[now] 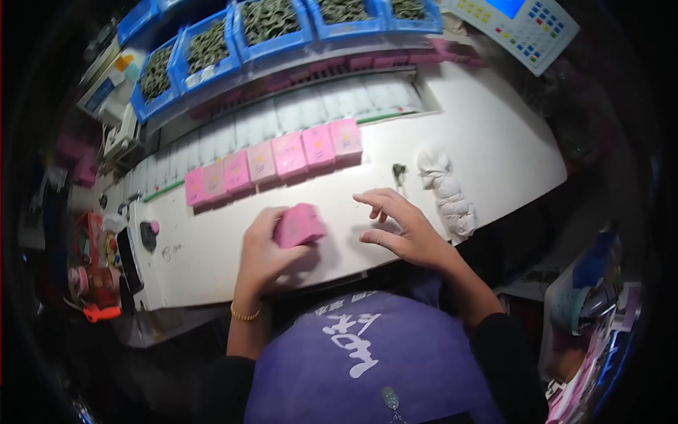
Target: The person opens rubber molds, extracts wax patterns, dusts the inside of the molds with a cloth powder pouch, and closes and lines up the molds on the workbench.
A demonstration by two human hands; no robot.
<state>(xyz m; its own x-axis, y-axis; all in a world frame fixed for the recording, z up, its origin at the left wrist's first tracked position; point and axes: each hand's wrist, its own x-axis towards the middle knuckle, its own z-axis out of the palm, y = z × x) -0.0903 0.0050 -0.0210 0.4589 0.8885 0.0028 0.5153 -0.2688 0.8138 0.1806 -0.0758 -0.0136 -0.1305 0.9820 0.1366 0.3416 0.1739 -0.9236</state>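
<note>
My left hand (265,251) grips a pink block (300,226) between thumb and fingers, just above the white table (205,265). To its right my right hand (399,230) hovers with thumb and fingers apart, holding nothing. Beyond both hands, several pink blocks (289,155) with small markings stand side by side in a slanting row. A small dark object (399,170) lies past my right hand. Farther right is a twisted white cloth (448,191).
Blue bins (272,28) full of greenish pieces line the back above a recessed tray (282,106). A keypad panel (519,28) stands back right. At the left edge are a phone (130,260) and a pinkish jar (99,281).
</note>
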